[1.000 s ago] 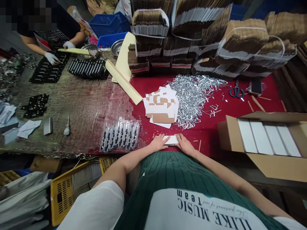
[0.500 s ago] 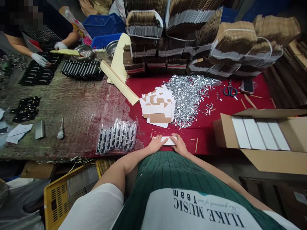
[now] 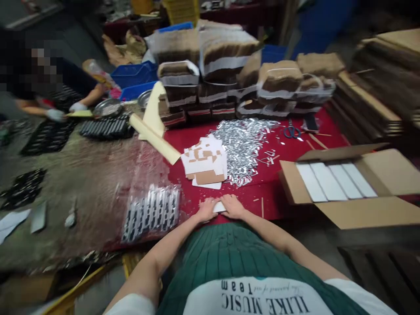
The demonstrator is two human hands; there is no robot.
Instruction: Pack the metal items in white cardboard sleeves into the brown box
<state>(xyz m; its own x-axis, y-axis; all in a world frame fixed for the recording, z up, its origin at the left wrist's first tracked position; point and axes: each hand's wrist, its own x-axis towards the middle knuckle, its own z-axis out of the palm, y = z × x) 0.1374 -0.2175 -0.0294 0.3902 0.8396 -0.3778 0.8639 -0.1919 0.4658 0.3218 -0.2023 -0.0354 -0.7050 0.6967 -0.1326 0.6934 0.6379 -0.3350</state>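
Observation:
A small white box (image 3: pixel 219 207) lies at the front edge of the red table cover, between my two hands. My left hand (image 3: pixel 207 209) grips its left end, and my right hand (image 3: pixel 232 206) is closed on its right end. Just beyond them is a pile of white and brown cardboard pieces (image 3: pixel 210 176), with a heap of shiny metal parts (image 3: pixel 243 151) behind and to its right. Plastic-wrapped metal parts (image 3: pixel 152 212) lie in a row to the left of my hands.
An open carton (image 3: pixel 328 205) holding several white boxes stands at the right. Stacked cardboard bundles (image 3: pixel 226 57) rise at the back, near blue-handled scissors (image 3: pixel 291 131). At the far left, a person's gloved hand (image 3: pixel 55 115) holds a yellow strip.
The view has shifted, so the table appears lower and more to the left. My fingers now cover more of the white box. The other person's yellow strip has moved.

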